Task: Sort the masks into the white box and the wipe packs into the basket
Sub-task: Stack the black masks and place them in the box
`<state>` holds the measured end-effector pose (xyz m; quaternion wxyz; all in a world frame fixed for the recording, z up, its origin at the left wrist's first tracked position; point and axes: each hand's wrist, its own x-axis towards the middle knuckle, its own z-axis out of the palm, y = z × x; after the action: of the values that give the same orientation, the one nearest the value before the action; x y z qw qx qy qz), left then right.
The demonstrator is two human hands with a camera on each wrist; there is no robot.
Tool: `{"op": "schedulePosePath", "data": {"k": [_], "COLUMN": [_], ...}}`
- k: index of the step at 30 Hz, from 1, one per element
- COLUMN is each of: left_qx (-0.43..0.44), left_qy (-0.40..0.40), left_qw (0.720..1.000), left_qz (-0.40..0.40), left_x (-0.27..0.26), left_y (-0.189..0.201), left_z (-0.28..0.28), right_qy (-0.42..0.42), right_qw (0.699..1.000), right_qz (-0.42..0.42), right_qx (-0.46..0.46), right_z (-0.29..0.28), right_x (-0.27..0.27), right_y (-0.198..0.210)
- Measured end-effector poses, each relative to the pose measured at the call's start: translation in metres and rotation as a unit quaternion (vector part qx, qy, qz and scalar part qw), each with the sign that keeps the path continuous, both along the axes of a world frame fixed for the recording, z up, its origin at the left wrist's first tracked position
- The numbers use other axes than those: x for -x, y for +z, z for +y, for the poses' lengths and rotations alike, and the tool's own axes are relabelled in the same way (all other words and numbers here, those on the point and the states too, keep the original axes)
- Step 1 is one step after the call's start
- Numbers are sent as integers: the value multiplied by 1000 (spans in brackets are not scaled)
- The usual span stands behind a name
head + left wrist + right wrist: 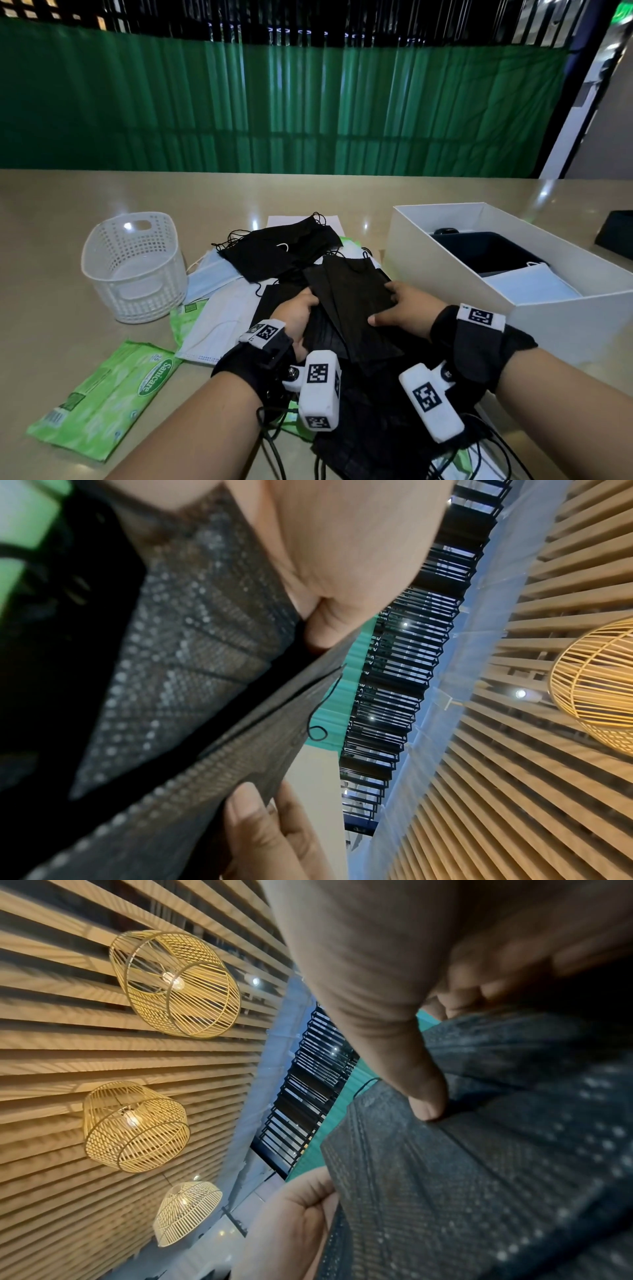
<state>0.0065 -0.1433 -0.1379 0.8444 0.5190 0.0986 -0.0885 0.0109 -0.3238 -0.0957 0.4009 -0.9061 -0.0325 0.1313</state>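
Your left hand grips the left edge of a black mask stack, thumb on top and fingers underneath; your right hand pinches the right edge the same way, thumb pressed on the top sheet. Holding from both sides likely keeps the loose sheets squared so they lift as one bundle. The stack sits just above the mixed pile on the worktop, between basket and box.

White box, to your right: already holds a dark insert or masks and one white mask; room remains. Basket, to your left: appears empty. Wipe packs not yet sorted: one green pack lies near your left forearm, another is partly buried under white masks beside the basket
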Motion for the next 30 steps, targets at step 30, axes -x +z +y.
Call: {"op": "schedulePosePath", "data": {"k": [30], "left_qx": [105], "left_qy": [-35], "left_qw": [993], "left_qz": [-35], "left_x": [7], "left_y": [8], "left_z": [1], "right_qy": [-24], "right_qw": [944], "right_qz": [-16], "right_qx": [-329], "right_z": [4], "right_x": [-9], "right_y": [26]}}
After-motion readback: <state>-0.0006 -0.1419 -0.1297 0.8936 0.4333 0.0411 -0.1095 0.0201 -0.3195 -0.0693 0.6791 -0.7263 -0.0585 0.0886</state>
